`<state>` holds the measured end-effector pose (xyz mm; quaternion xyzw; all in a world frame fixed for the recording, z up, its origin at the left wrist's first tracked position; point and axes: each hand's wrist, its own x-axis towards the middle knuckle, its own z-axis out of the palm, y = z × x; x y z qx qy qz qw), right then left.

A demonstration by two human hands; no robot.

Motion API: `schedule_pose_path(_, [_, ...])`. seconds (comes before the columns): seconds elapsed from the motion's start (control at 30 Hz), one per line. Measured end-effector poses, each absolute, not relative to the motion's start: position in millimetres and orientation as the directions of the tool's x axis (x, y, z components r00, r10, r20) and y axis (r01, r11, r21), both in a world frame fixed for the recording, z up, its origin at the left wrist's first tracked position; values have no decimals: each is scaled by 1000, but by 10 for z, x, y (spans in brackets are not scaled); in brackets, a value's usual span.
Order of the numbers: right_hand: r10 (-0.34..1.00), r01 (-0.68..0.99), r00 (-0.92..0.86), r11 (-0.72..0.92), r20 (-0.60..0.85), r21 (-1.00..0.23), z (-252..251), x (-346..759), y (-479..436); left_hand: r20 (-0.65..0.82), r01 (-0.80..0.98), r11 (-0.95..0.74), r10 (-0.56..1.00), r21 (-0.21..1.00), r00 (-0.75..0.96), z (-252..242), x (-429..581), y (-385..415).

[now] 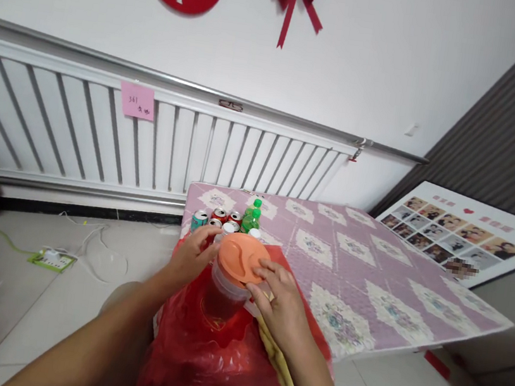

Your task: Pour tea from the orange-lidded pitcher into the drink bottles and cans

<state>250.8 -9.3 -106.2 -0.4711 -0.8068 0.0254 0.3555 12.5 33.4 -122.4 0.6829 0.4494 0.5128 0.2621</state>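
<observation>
A clear plastic pitcher (224,300) stands in front of me, with a round orange lid (238,255) at its top. The lid looks slightly tilted; whether it is seated I cannot tell. My right hand (282,295) grips the lid's right edge, thumb at the rim and fingers on top. At the left rim is my left hand (194,253), its fingers apart and holding nothing; whether it touches the pitcher is unclear. Red plastic sheeting (194,369) surrounds the pitcher's base. A yellow cloth (279,359) lies under my right wrist.
Behind the pitcher stand several drink cans (199,219) and green-capped bottles (252,218). A purple patterned cover (323,272) spreads to the right. A white radiator (172,149) runs along the wall. Cables and a power strip (53,259) lie on the left floor. A photo board (460,212) leans at right.
</observation>
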Motion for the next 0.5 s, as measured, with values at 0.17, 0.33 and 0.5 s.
schedule_pose_path(0.17, [773, 793, -302, 528, 558, -302, -1118, 2430, -117, 334, 154, -320, 939, 935, -77, -1613, 247, 33])
schedule_pose_path(0.33, [784, 846, -310, 485, 538, -220, -1107, 2389, -161, 282, 118, -273, 956, 955, -76, -1827, 405, -132])
schedule_pose_path(0.5, [764, 813, -412, 554, 496, -179, -904, 2450, -81, 291, 162, -276, 953, 947, -78, -1923, 529, -102])
